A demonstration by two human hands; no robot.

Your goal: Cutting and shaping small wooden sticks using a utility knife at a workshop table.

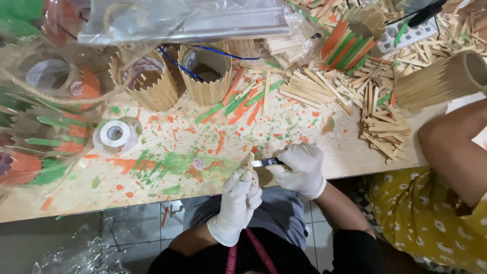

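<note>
Both of my hands wear white gloves at the near edge of a paint-spattered wooden table (167,152). My left hand (237,203) pinches a small plain wooden stick (249,162) upright by its lower end. My right hand (303,169) grips a thin metal blade tool (266,163), its tip pointing left and touching the stick. The stick's lower part is hidden in my fingers.
Tubes clad in wooden sticks (205,73) stand at the back, one with orange and green sticks (350,43). Loose sticks (378,129) lie piled at the right. A tape roll (115,134) sits at the left. Another person's arm (451,147) rests at the right edge.
</note>
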